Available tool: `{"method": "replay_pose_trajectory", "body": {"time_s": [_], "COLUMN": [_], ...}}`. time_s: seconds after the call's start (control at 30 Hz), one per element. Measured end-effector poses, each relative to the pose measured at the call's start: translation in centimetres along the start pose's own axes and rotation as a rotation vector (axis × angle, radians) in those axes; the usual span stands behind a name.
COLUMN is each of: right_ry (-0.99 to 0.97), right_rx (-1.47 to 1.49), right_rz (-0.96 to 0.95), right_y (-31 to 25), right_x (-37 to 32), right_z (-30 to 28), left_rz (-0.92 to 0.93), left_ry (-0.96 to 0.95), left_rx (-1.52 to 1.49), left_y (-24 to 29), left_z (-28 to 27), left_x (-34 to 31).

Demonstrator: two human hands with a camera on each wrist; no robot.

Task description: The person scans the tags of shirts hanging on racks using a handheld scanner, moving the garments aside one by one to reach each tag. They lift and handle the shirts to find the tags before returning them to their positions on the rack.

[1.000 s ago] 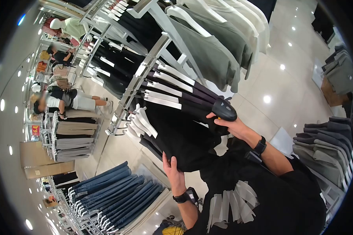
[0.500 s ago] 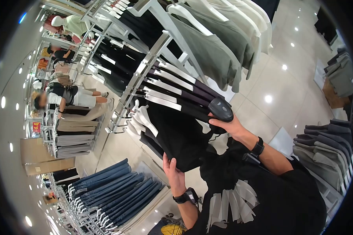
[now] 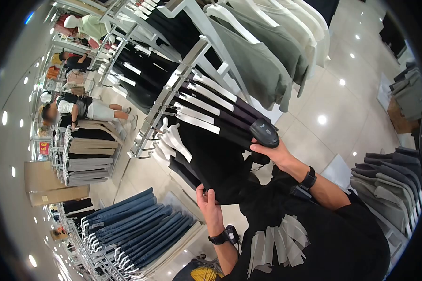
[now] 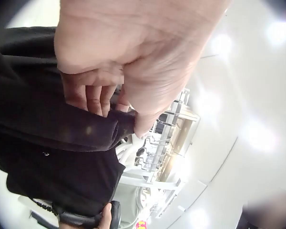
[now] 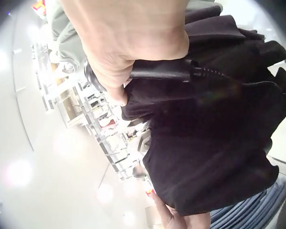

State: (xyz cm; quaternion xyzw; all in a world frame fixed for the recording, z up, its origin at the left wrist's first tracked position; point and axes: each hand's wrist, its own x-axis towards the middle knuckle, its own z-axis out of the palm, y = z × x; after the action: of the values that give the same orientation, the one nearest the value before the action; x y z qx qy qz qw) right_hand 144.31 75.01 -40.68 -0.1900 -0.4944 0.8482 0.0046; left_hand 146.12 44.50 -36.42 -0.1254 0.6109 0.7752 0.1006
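In the head view a black garment (image 3: 211, 164) hangs from white hangers on a metal rail. My left hand (image 3: 211, 208) pinches its lower edge; in the left wrist view, the left hand (image 4: 128, 57) has fingers behind a dark cloth fold (image 4: 81, 129) and the thumb in front. My right hand (image 3: 279, 153) grips a black handheld scanner (image 3: 264, 132) beside the hanging dark garments. The right wrist view shows the right hand (image 5: 133, 43) curled round the scanner's handle (image 5: 162, 70), a coiled cable running from it over the black cloth (image 5: 205, 138).
Grey-green tops (image 3: 262, 61) hang above the rail. Folded-over jeans (image 3: 140, 229) hang at lower left, grey garments (image 3: 384, 178) at right. A person in white shorts (image 3: 101, 110) stands by a trouser rack (image 3: 91, 150). Pale floor tiles (image 3: 309, 126) lie between the racks.
The right hand and scanner have moved slightly, the scanner turning in view. The left hand's fingers have bent further in on the garment's edge. The distant person has shifted beside the trousers.
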Motion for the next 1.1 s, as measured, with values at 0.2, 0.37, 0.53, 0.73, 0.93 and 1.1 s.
{"method": "replay_pose_trajectory", "body": {"time_s": [0.2,0.37,0.53,0.73,0.93,1.1], "right_ry": [-0.068,-0.109,-0.128,-0.212,-0.148,-0.128], "right_rx": [0.044,0.014,-0.01,-0.075,-0.476,-0.362], "right_rz": [0.052,0.039,0.025,-0.022,-0.139,-0.261], "right_y": [-0.7,-0.7,-0.6,-1.8,-0.3,-0.7], "right_x": [-0.7,-1.0,-1.1,-2.7,-2.0,-2.4], "right_z": [0.2,0.0,-0.1,0.3,1.0,1.9], "left_rz": [0.01,0.034,0.066,0.085,0.115,0.528], "left_ry": [-0.087,-0.083,-0.056,-0.073,-0.193,-0.016], "left_rx": [-0.036,-0.024,0.095,0.227,0.35,0.88], "left_y": [0.7,0.2,-0.3,-0.6,-2.4,0.2], "left_z": [0.9,-0.2,-0.7,2.2,7.6,9.1], "left_x": [-0.6,-0.7,-0.4,-0.6,1.6,1.7]}}
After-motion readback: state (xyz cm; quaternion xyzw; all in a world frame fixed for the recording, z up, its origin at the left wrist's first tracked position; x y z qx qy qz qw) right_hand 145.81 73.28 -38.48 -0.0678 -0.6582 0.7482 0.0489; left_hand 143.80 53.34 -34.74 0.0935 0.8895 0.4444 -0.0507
